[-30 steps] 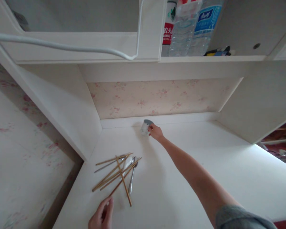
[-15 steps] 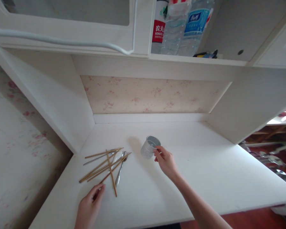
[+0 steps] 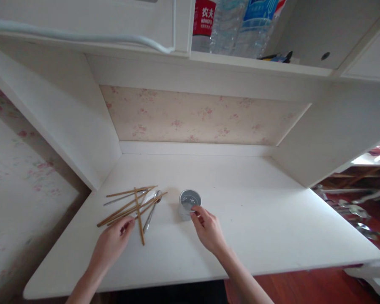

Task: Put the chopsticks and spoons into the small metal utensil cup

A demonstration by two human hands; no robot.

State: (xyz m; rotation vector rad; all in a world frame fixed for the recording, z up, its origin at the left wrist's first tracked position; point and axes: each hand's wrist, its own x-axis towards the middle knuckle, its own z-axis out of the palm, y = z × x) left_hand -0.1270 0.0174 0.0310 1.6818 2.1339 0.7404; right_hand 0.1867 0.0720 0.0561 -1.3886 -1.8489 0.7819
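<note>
A grey metal utensil holder [image 3: 183, 210] with small holes in its base stands on the white desktop [image 3: 259, 219], its mouth turned toward me. My right hand [image 3: 209, 230] pinches its near rim between thumb and fingers. To the left lies a loose pile of wooden chopsticks [image 3: 139, 223], crossing one another. Several metal spoons [image 3: 150, 217] lie among them, along with a whitish spoon-like piece [image 3: 148, 196]. My left hand [image 3: 114, 240] is at the pile's near side, its fingertips closed on the near end of one chopstick; the fingers partly hide that end.
A white panel [image 3: 60, 105] bounds the desk on the left, another [image 3: 329, 135] on the right. Overhead, a shelf [image 3: 256, 67] holds plastic bottles [image 3: 228, 29]. A white cable [image 3: 82, 38] runs below the upper cabinet. Metal items [image 3: 357, 211] sit beyond the desk's right side.
The utensil holder has come down from a tilted pose to stand more upright, slightly left in view, with my right hand still on its rim. My left hand stays at the chopstick's end. The view has shifted.
</note>
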